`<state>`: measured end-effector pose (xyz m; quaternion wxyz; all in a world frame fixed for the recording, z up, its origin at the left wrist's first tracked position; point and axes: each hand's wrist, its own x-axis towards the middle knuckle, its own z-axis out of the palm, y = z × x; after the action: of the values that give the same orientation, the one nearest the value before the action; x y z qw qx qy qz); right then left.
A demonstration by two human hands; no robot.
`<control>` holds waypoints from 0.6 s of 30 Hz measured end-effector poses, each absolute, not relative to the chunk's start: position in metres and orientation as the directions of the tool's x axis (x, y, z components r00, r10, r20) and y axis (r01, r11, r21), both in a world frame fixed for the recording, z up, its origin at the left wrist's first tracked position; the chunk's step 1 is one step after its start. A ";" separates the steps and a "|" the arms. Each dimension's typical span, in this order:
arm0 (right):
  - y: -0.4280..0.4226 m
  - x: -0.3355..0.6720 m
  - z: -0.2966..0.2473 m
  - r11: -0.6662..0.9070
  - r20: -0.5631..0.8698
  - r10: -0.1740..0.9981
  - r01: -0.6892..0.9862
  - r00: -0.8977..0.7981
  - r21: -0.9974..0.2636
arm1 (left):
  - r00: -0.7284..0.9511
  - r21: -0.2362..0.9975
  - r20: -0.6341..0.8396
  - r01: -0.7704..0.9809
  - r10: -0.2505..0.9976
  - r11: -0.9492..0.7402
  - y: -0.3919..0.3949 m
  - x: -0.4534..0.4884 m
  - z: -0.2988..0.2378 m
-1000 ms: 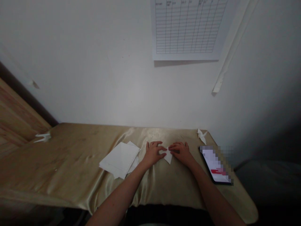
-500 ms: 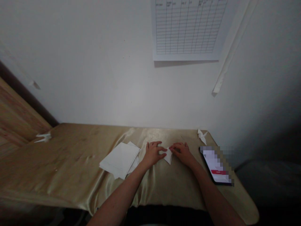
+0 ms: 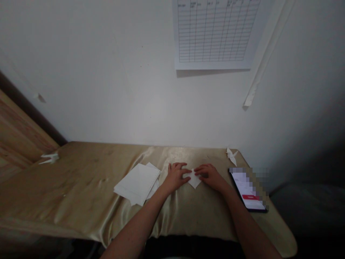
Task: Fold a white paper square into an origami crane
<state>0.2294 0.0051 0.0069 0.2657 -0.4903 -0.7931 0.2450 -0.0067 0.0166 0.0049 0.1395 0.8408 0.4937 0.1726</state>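
A small folded white paper (image 3: 194, 181) lies on the cloth-covered table between my hands, its point toward me. My left hand (image 3: 176, 176) has thumb and forefinger on the paper's left edge, other fingers spread over the cloth. From the other side, my right hand (image 3: 211, 176) grips the right edge with curled fingers, the thumb below the forefinger. The fingertips cover parts of the paper's upper sides. Left of my left hand is a stack of white paper sheets (image 3: 138, 181), lying unevenly.
A folded paper crane (image 3: 231, 157) stands at the table's back right corner, above a phone (image 3: 249, 192) with its screen lit. Another folded white paper piece (image 3: 50, 158) lies at the far left. The golden tablecloth (image 3: 81, 187) has wrinkles. A printed chart (image 3: 212, 36) hangs on the wall.
My right hand has shifted slightly, its thumb now lower along the paper's right edge. The folded paper shows a wider, more diamond-like outline. My left hand has barely moved.
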 end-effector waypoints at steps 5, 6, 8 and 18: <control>0.006 0.230 0.005 0.421 0.200 0.899 0.642 -0.390 -0.640 | 0.512 0.410 0.165 0.742 0.843 -0.531 0.016 -0.007 0.012; 0.006 0.230 0.005 0.424 0.201 0.898 0.645 -0.392 -0.636 | 0.536 0.413 0.171 0.723 0.827 -0.554 0.016 -0.007 0.014; 0.005 0.231 0.005 0.424 0.196 0.897 0.648 -0.396 -0.633 | 0.576 0.417 0.172 0.692 0.799 -0.589 0.015 -0.008 0.017; 0.006 0.232 0.003 0.406 0.176 0.900 0.619 -0.399 -0.672 | 0.593 0.475 0.079 0.684 0.801 -0.554 0.017 -0.013 0.020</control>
<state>0.2320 0.0063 0.0031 0.2683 -0.4780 -0.7945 0.2614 -0.0134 0.0173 0.0204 0.2019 0.8694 0.4270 0.1447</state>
